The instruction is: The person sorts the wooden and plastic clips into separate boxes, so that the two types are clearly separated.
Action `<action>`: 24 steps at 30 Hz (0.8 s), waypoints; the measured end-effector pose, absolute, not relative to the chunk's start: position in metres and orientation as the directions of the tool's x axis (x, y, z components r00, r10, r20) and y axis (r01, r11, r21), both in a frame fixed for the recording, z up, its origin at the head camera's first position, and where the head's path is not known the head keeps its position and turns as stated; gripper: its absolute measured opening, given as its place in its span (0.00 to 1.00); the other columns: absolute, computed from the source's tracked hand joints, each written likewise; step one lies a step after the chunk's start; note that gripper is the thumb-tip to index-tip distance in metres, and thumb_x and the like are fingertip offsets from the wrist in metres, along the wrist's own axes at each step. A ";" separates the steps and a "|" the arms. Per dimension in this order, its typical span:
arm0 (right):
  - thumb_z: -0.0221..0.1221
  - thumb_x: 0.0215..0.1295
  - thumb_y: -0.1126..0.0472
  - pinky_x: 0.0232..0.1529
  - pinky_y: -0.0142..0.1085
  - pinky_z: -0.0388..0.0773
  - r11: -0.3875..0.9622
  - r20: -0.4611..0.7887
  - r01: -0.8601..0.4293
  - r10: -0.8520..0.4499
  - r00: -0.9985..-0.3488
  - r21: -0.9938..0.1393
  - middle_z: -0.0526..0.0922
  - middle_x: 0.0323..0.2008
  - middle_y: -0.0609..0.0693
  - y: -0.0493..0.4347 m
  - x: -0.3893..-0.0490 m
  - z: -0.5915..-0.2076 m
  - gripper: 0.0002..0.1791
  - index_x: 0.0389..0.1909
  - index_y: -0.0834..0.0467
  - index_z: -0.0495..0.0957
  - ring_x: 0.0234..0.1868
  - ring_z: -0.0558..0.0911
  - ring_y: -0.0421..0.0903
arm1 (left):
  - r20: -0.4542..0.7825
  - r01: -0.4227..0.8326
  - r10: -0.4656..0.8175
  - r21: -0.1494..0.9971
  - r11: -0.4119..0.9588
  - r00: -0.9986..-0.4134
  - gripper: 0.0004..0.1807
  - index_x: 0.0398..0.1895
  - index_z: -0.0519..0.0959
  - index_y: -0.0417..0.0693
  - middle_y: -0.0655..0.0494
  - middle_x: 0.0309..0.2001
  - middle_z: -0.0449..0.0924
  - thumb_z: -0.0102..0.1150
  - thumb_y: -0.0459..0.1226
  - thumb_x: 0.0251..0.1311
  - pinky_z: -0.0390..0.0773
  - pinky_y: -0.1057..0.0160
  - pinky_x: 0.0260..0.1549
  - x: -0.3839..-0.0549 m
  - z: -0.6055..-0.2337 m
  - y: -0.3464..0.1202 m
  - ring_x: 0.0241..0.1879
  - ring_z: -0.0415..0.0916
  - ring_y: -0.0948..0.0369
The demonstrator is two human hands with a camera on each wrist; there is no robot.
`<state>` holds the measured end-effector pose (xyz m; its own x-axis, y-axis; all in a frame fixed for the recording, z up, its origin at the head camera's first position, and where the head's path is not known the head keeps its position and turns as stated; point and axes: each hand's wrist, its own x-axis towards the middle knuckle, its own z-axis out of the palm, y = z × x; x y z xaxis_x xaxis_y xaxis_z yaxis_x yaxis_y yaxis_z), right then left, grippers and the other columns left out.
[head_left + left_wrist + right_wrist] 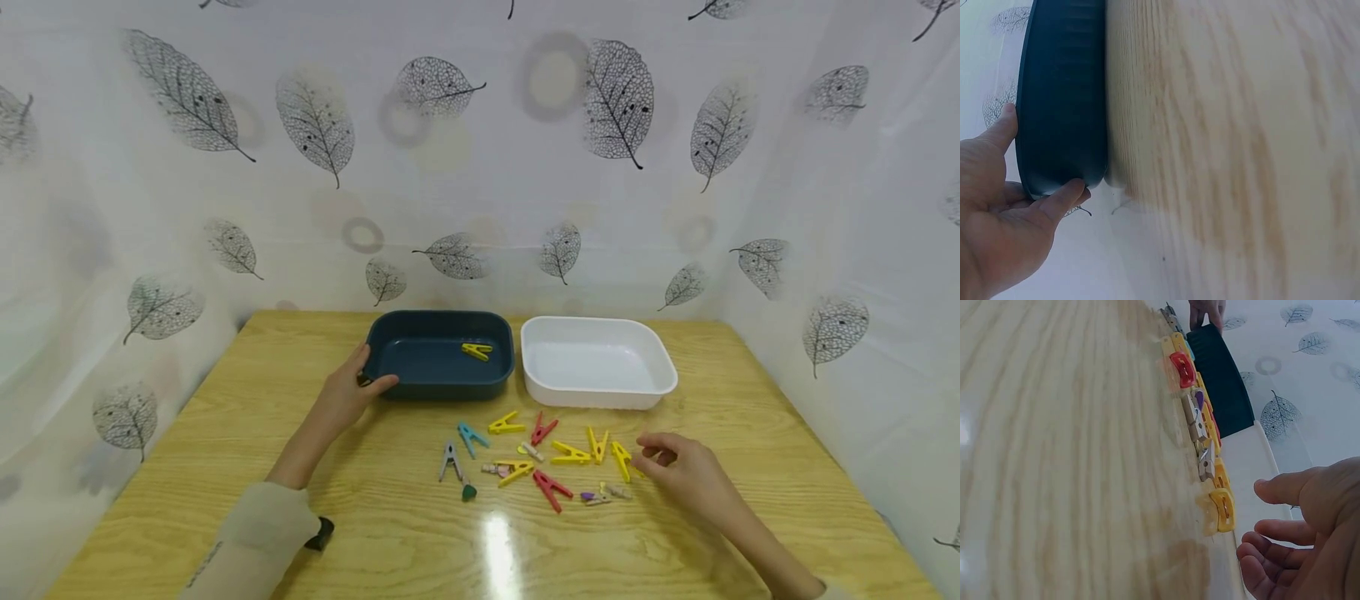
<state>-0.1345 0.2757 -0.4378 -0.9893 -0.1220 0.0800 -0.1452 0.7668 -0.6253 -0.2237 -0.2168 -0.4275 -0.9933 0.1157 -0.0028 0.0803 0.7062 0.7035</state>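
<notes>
At the left end of the dark blue tub (435, 390), my left hand (348, 392) holds the near corner, thumb along the front wall and fingers at the side. The left wrist view shows that hand's fingers (1060, 197) against the tub's end. A yellow clothespin (476, 351) lies inside the tub. My right hand (686, 475) hovers beside a yellow clothespin (621, 461) on the table. In the right wrist view, a gap separates thumb and fingers, with nothing between them. Red clothespins (551, 489), a blue clothespin (471, 437) and several more yellow ones lie nearby.
A white tub (600, 397) stands right of the dark blue one. A grey clothespin (450, 461) and small wooden clothespins (617, 492) with decorations lie among the others on the wooden table (405, 533). Behind hangs a leaf-patterned curtain (487, 192).
</notes>
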 end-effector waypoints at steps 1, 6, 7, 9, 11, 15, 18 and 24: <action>0.70 0.67 0.58 0.29 0.31 0.79 0.763 0.067 -0.138 -0.124 -0.990 -0.631 0.86 0.37 0.48 0.275 -0.134 -0.439 0.21 0.51 0.70 0.83 0.35 0.82 0.43 | -0.001 0.082 0.116 0.705 0.705 -0.993 0.52 0.82 0.41 0.33 0.34 0.82 0.37 0.57 0.55 0.74 0.54 0.37 0.73 -0.224 -0.428 -0.217 0.77 0.46 0.35; 0.71 0.65 0.54 0.31 0.32 0.79 0.773 0.014 -0.107 -0.125 -0.992 -0.625 0.86 0.37 0.47 0.273 -0.131 -0.444 0.23 0.52 0.68 0.84 0.36 0.81 0.42 | 0.001 0.082 0.115 0.706 0.703 -0.993 0.51 0.82 0.41 0.33 0.34 0.82 0.37 0.57 0.54 0.74 0.54 0.37 0.73 -0.223 -0.428 -0.217 0.78 0.45 0.35; 0.71 0.65 0.53 0.32 0.32 0.79 0.778 0.008 -0.102 -0.123 -0.992 -0.620 0.86 0.38 0.47 0.272 -0.131 -0.444 0.24 0.52 0.68 0.84 0.37 0.80 0.42 | 0.000 0.082 0.115 0.706 0.703 -0.993 0.51 0.82 0.41 0.33 0.34 0.82 0.37 0.57 0.53 0.74 0.54 0.37 0.73 -0.223 -0.428 -0.217 0.78 0.45 0.35; 0.72 0.65 0.52 0.34 0.33 0.79 0.788 0.000 -0.095 -0.119 -0.993 -0.609 0.86 0.39 0.48 0.270 -0.131 -0.444 0.24 0.52 0.67 0.84 0.38 0.80 0.42 | -0.002 0.080 0.116 0.706 0.704 -0.993 0.51 0.82 0.41 0.33 0.35 0.82 0.37 0.57 0.53 0.75 0.54 0.37 0.73 -0.223 -0.427 -0.216 0.78 0.46 0.35; 0.71 0.65 0.51 0.36 0.34 0.80 0.791 -0.008 -0.089 -0.118 -0.993 -0.606 0.86 0.41 0.49 0.269 -0.131 -0.443 0.25 0.53 0.67 0.84 0.39 0.81 0.42 | -0.002 0.081 0.116 0.704 0.705 -0.993 0.51 0.82 0.41 0.33 0.35 0.82 0.37 0.57 0.53 0.75 0.54 0.37 0.73 -0.224 -0.427 -0.217 0.78 0.46 0.35; 0.73 0.63 0.50 0.39 0.38 0.81 0.804 -0.008 -0.091 -0.119 -0.993 -0.588 0.86 0.44 0.51 0.266 -0.132 -0.443 0.24 0.51 0.65 0.85 0.41 0.81 0.43 | 0.007 0.090 0.119 0.702 0.707 -0.993 0.51 0.82 0.41 0.33 0.34 0.82 0.37 0.57 0.54 0.75 0.55 0.37 0.73 -0.224 -0.428 -0.217 0.77 0.47 0.35; 0.74 0.61 0.49 0.39 0.40 0.80 0.817 -0.004 -0.095 -0.118 -0.993 -0.569 0.85 0.44 0.51 0.264 -0.133 -0.444 0.23 0.49 0.62 0.87 0.41 0.80 0.44 | 0.009 0.091 0.119 0.706 0.703 -0.993 0.51 0.82 0.41 0.34 0.34 0.82 0.38 0.58 0.54 0.74 0.56 0.37 0.73 -0.224 -0.429 -0.217 0.77 0.48 0.35; 0.75 0.58 0.48 0.40 0.42 0.78 0.839 0.009 -0.107 -0.121 -0.993 -0.534 0.84 0.42 0.51 0.262 -0.134 -0.447 0.24 0.48 0.62 0.87 0.41 0.78 0.45 | 0.006 0.084 0.113 0.710 0.699 -0.994 0.51 0.82 0.41 0.34 0.34 0.82 0.38 0.58 0.52 0.75 0.55 0.36 0.73 -0.224 -0.429 -0.217 0.77 0.47 0.35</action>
<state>-0.1339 0.2622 -0.4467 -0.9926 -0.1208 0.0091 -0.1070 0.8389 -0.5337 -0.2243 -0.2167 -0.4294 -0.9935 0.1133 0.0061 0.0840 0.6988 0.7104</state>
